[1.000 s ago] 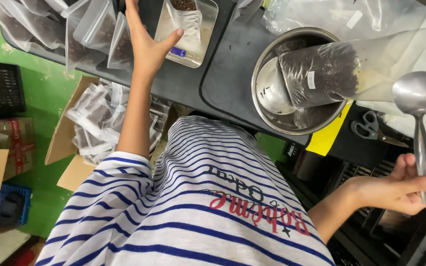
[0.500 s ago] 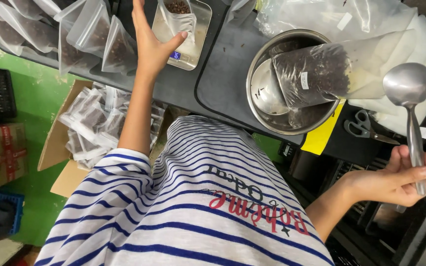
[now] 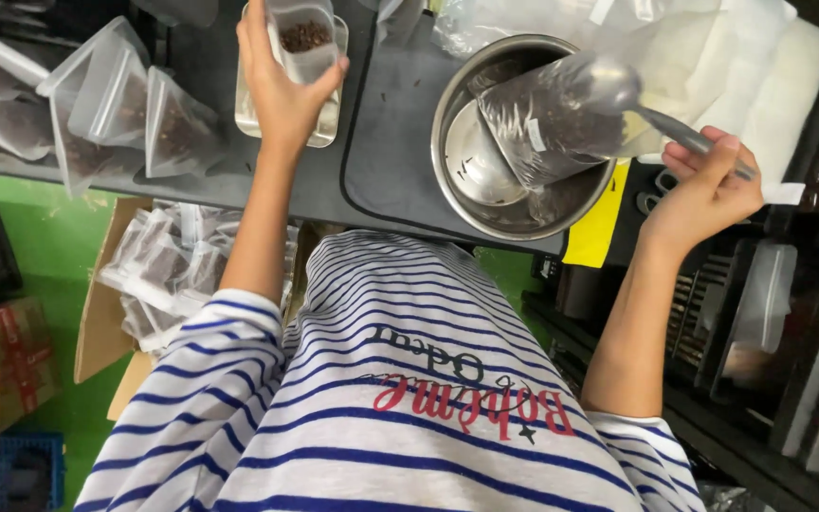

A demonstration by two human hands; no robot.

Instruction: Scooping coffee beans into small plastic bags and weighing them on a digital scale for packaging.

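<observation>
The left hand [image 3: 282, 95] grips a small clear pouch [image 3: 303, 43] of dark bits, upright over a metal tray [image 3: 326, 133] on the dark worktop [image 3: 391, 142]. The right hand [image 3: 708, 190] clasps a metal spoon [image 3: 618, 90] — its bowl over a large clear bag [image 3: 542, 123] leaning in a steel bowl [image 3: 447, 142].
</observation>
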